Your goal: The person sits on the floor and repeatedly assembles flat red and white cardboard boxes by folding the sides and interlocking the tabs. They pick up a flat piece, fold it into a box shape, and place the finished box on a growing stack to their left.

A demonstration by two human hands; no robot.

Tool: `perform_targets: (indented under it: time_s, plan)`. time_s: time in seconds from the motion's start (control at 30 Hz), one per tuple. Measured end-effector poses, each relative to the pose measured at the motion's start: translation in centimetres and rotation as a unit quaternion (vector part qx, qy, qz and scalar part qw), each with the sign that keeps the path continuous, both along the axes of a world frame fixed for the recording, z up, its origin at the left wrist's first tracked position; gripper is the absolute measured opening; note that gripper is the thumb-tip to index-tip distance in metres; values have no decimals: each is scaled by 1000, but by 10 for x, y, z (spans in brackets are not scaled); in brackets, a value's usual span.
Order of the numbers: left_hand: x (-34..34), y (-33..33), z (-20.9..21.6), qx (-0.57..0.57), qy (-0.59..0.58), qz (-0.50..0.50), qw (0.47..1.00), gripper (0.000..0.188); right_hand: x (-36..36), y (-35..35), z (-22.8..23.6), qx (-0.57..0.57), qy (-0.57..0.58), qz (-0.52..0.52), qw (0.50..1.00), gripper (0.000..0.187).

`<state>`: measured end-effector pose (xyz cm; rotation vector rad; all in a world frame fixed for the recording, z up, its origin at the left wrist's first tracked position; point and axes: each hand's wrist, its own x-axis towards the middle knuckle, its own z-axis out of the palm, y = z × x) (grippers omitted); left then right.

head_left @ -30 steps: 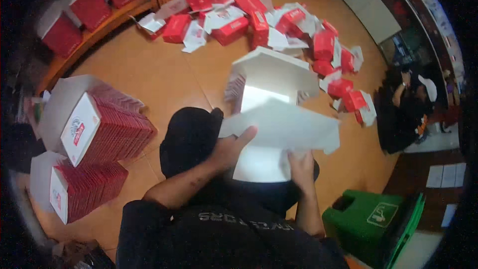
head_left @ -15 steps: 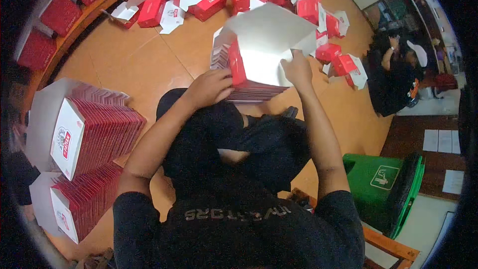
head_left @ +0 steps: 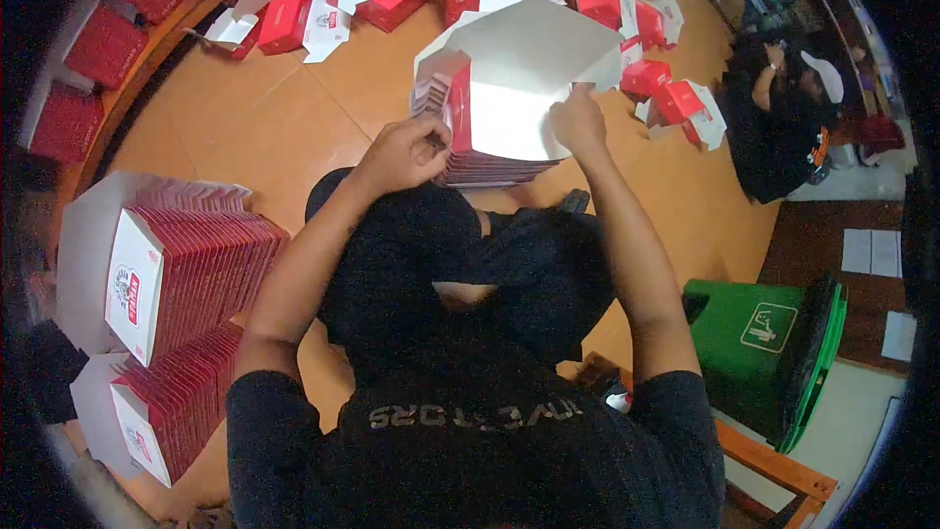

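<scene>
In front of my crossed legs stands a nested stack of red-and-white cardboard boxes (head_left: 509, 88), its top box spread with the white inside showing. My left hand (head_left: 406, 152) is closed, its curled fingers and thumb at the top box's near left edge, by the red side panel. On the other side, my right hand (head_left: 580, 122) is closed at the right side flap of the same box. Both sets of fingertips are partly hidden, and the lower layers show as dark red edges under the top box.
Two tall stacks of nested red boxes (head_left: 196, 274) stand to my left. Folded red-and-white boxes (head_left: 392, 0) lie scattered on the orange floor ahead. Red boxes fill a wooden shelf (head_left: 147, 83) at far left. A green bin (head_left: 754, 353) and another person (head_left: 778, 127) are on the right.
My left hand has moved slightly up and left, its fingers now more curled at the box edge. My right hand stays at the right flap. The view has shifted a little.
</scene>
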<state>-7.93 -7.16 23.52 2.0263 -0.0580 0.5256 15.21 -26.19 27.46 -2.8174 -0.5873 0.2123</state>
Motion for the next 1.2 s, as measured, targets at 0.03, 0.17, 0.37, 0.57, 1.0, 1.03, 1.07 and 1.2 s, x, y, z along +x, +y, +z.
perform_targets:
  time_s: [0.03, 0.17, 0.37, 0.57, 1.0, 1.03, 1.07, 1.2]
  plan:
    - [0, -1, 1, 9, -19, 0, 1000, 15, 0, 1, -2, -4, -4, -4, 1000, 61]
    - [-6, -4, -1, 53, -39, 3, 998, 14, -12, -5, 11, -69, -7, 30, 997, 60]
    - [-3, -6, 7, 132, -86, -2, 987, 13, -64, 2, 81, -16, -89, 119, 989, 52]
    - [-1, 0, 14, 278, -91, -19, 956, 21, -87, 67, 72, 72, 30, 248, 966, 48]
    - [24, 22, -3, 422, -66, 80, 900, 26, -78, 83, 50, -4, -33, 303, 952, 36]
    - [26, 22, -4, 424, -70, 86, 899, 25, -77, 83, 50, -4, -22, 299, 954, 34]
    - [27, 23, -4, 426, -74, 97, 896, 24, -76, 84, 54, -14, -26, 311, 950, 35]
    - [25, 22, -3, 429, -40, 76, 899, 26, -72, 87, 57, -55, -40, 358, 931, 36]
